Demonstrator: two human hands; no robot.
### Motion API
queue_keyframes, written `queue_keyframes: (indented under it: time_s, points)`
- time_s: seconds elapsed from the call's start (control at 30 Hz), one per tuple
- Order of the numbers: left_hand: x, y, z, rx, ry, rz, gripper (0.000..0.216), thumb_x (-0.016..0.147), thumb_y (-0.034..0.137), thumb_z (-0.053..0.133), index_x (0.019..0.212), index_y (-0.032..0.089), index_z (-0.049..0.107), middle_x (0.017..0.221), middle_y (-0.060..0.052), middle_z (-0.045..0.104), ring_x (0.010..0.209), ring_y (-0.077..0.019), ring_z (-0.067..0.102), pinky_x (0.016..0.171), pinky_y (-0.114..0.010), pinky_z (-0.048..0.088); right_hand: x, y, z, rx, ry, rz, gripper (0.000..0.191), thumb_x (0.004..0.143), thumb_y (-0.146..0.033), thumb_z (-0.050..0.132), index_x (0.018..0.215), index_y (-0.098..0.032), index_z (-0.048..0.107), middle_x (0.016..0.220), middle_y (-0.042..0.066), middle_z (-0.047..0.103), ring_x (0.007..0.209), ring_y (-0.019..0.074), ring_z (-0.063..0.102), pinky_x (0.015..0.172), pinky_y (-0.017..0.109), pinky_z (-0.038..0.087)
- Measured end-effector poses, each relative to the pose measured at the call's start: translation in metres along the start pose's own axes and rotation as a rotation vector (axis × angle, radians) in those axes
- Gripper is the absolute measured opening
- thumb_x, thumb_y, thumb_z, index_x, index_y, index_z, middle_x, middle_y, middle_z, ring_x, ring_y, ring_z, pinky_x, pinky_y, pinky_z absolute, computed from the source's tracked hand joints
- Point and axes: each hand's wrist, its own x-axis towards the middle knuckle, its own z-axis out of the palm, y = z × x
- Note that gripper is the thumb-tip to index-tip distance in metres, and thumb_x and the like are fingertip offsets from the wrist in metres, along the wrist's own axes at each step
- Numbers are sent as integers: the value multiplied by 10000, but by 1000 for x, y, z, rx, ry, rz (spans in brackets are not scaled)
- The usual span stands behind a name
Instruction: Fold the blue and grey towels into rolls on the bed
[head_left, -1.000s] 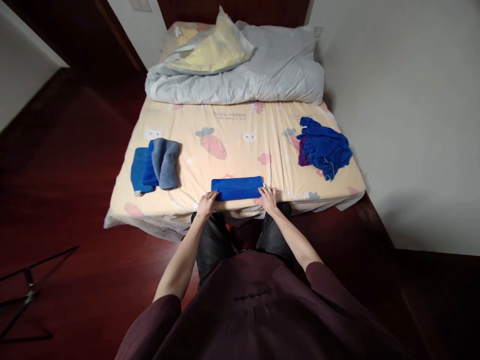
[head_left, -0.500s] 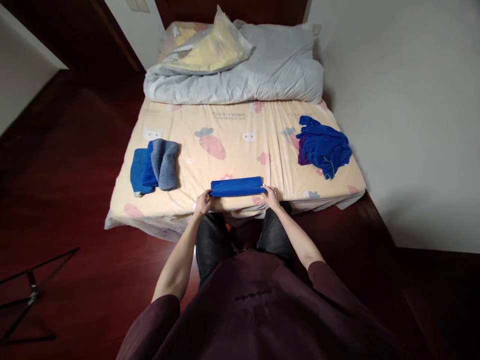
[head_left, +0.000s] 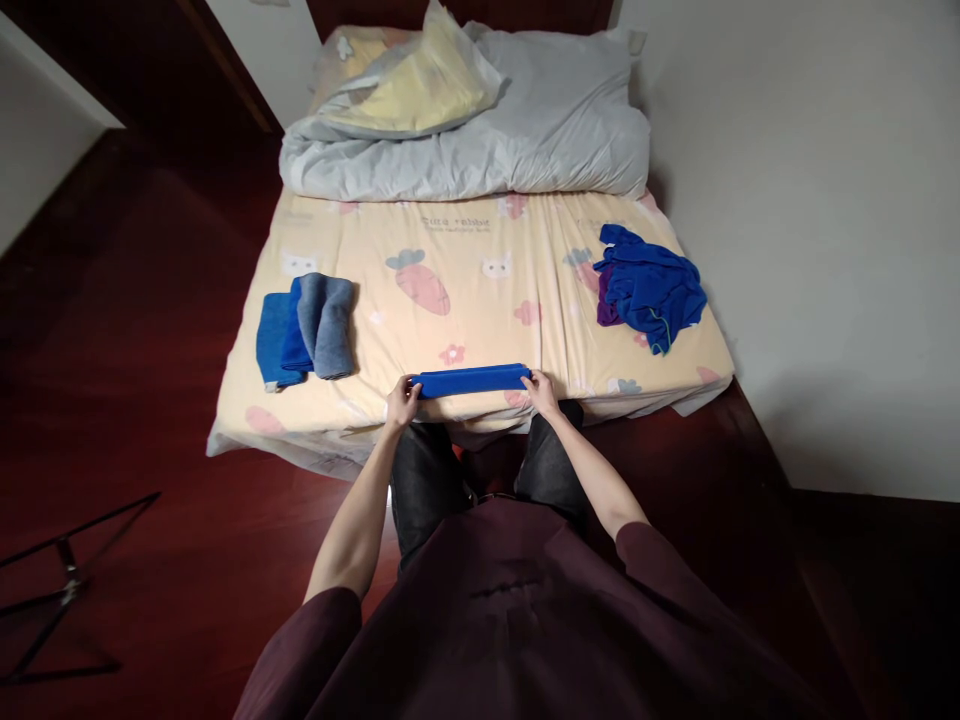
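Here's the folded blue cloth [head_left: 471, 381], dead ahead at twelve o'clock by the near edge of the bed [head_left: 375, 400], the left hand [head_left: 403, 402] pinching one end, the right hand [head_left: 541, 393] the other, presumably to keep that narrow strip straight! Whether it's lifted, I can't tell. From the cloth, folded pieces [head_left: 334, 330] overlap at ten o'clock, a crumpled heap [head_left: 660, 290] sits at two, apparently kept apart, leaving working room between.

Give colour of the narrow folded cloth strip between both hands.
Plain blue; the narrow folded cloth strip shows best in the head view.
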Motion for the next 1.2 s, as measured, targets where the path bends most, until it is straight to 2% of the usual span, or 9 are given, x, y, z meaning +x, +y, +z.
queue_keyframes:
  time_s: [0.3,0.43,0.7,0.93,1.2]
  points:
    - [-3,-3,2,58,-25,-86,361,965,341,539,1256,156,645,1180,-175,768,1093,-281,747,1003,-421,578,-3,-8,-7,-115,-35,43,345,1081,-430,508,1142,-196,753,1038,98,798,1003,232,729,874,285,517]
    - [-2,-4,3,92,-34,-110,361,962,325,542,1255,146,653,1192,-185,767,1125,-295,744,1023,-433,568,0,-8,-6,-140,-55,58,342,1091,-426,516,1122,-202,772,1084,101,805,1026,224,738,885,270,512]
    - [5,-3,6,155,-25,-161,321,962,310,551,1210,153,682,1183,-191,775,1179,-317,727,1069,-455,535,4,-10,-5,-192,-83,103,369,1090,-481,518,1142,-230,784,1102,93,815,1007,231,750,826,265,500]
    - [15,-2,11,189,-18,-210,261,941,326,564,1109,179,698,1107,-185,793,1200,-350,716,1069,-489,523,11,-8,-1,-213,-87,142,384,1073,-512,544,1071,-228,803,1023,85,818,945,219,743,773,253,478]
    - [20,-2,13,210,-27,-253,224,939,320,576,1084,185,681,1143,-206,786,1235,-374,698,1109,-530,481,17,-3,3,-200,-79,150,372,1051,-520,587,990,-229,811,989,66,820,914,202,739,740,238,459]
